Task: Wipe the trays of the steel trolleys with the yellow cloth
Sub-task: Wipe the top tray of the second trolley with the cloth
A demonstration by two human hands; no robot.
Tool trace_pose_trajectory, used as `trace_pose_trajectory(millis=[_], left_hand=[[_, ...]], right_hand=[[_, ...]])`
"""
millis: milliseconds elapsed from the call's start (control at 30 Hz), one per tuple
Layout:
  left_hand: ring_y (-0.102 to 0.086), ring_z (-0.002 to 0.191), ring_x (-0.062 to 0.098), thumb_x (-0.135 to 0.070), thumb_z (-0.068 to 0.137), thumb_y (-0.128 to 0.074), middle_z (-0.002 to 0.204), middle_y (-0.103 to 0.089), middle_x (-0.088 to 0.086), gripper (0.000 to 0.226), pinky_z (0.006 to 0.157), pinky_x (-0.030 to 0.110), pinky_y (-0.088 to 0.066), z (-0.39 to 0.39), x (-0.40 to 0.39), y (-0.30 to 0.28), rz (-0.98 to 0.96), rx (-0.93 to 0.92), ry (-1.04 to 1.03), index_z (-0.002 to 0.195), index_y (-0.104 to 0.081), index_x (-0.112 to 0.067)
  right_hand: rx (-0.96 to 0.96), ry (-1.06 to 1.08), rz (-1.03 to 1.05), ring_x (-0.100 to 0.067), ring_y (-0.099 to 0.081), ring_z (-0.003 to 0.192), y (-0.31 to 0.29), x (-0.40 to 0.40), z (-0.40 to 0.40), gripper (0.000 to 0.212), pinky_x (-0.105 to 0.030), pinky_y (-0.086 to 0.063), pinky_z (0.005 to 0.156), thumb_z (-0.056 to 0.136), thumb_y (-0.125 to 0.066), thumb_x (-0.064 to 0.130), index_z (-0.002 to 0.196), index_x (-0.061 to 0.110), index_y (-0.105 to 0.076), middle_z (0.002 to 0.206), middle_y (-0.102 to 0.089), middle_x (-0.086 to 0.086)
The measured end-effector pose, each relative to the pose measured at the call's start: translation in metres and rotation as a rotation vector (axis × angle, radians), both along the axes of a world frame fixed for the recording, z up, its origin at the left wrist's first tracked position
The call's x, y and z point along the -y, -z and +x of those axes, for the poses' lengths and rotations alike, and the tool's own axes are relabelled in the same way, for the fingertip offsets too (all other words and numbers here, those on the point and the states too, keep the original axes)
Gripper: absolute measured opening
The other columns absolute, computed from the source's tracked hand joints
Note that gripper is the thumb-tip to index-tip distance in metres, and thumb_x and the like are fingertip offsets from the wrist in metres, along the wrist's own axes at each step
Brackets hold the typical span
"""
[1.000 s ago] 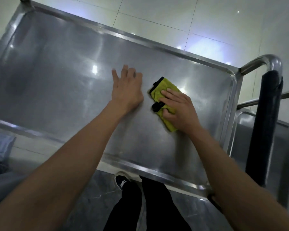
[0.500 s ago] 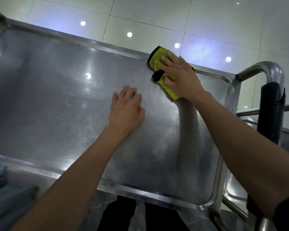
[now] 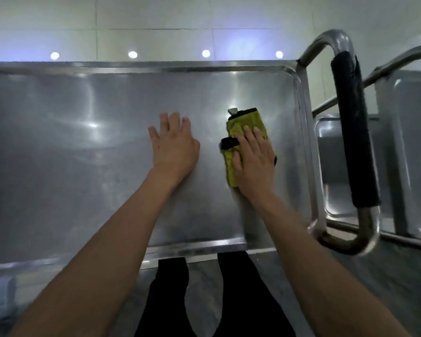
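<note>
— What fills my view?

— I see the tray point(image 3: 83, 166) of the trolley first: a wide steel sheet with a raised rim, running from the left edge to the rounded corners on the right. Spots of light shine along its far rim, and tiles lie beyond that.

— And to the right of it?

— I see a steel handle point(image 3: 336, 45) looping up and down past the rim, with a black grip point(image 3: 353, 132) wrapped round its straight run. Behind it stands a second trolley point(image 3: 411, 142), its own tray just beside the first.

— Below the tray?

— I make out black trousers point(image 3: 170, 300) under the near rim, between my forearms.

— Now the hands.

— My left hand point(image 3: 174, 147) lies flat on the bare steel near the middle, fingers straight and slightly spread, holding nothing. My right hand point(image 3: 253, 159) is just beside it, towards the handle, palm down with fingers stretched out, pressing on the cloth point(image 3: 247, 120).

— Where is the cloth exactly?

— It lies on the tray floor in the right half, folded, yellow with black edging. Its far end sticks out past my fingertips, and a strip shows on the thumb side. A small pale tag peeks from the far corner.
</note>
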State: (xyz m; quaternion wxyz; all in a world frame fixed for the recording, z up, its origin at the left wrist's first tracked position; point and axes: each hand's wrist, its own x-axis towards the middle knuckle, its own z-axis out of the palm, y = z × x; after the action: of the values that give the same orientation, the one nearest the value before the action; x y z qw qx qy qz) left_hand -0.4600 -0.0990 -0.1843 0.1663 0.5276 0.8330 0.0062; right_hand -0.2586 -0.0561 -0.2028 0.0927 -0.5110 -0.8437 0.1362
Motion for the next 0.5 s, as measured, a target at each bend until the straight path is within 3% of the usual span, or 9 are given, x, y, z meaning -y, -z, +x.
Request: trace_pose_trajectory(millis=[167,267,367,500], left_hand=[[-0.012,0.148,0.045,-0.029,0.097,-0.035,0.158,-0.021,0.02,0.059,0.113,0.07,-0.017,0.0,0.018,0.011,0.035,-0.074,0.128,0.151,-0.026,-0.008],[-0.021,0.146,0.044,-0.024,0.098,-0.041,0.158,-0.028,0.016,0.05,0.109,0.07,-0.024,0.011,0.017,0.004,0.106,-0.05,0.352,0.148,-0.038,-0.019],[-0.032,0.141,0.038,-0.037,0.097,-0.048,0.155,-0.037,0.01,0.043,0.102,0.063,-0.035,0.04,0.013,-0.006,0.141,-0.057,0.685,0.138,-0.051,-0.025],[-0.028,0.142,0.037,-0.048,0.093,-0.055,0.153,-0.035,0.01,0.047,0.103,0.065,-0.033,0.072,0.004,-0.011,0.085,-0.038,0.753,0.134,-0.05,-0.027]], right_hand=[[0.007,0.356,-0.016,-0.023,-0.024,0.151,0.0,0.085,0.018,0.048,-0.051,-0.024,0.12,0.103,-0.039,0.032,0.149,0.02,-0.044,0.159,-0.036,-0.003],[0.015,0.483,-0.035,-0.024,-0.02,0.152,-0.002,0.111,0.029,0.049,-0.051,-0.022,0.12,0.104,-0.036,0.031,0.151,0.02,-0.042,0.161,-0.033,-0.004],[0.03,0.609,-0.053,-0.025,-0.016,0.153,-0.007,0.13,0.038,0.049,-0.05,-0.013,0.123,0.104,-0.033,0.03,0.152,0.021,-0.04,0.163,-0.029,-0.004],[0.052,0.745,-0.059,-0.028,-0.011,0.154,-0.011,0.143,0.05,0.049,-0.048,-0.006,0.124,0.104,-0.034,0.029,0.152,0.02,-0.039,0.164,-0.025,-0.004]])
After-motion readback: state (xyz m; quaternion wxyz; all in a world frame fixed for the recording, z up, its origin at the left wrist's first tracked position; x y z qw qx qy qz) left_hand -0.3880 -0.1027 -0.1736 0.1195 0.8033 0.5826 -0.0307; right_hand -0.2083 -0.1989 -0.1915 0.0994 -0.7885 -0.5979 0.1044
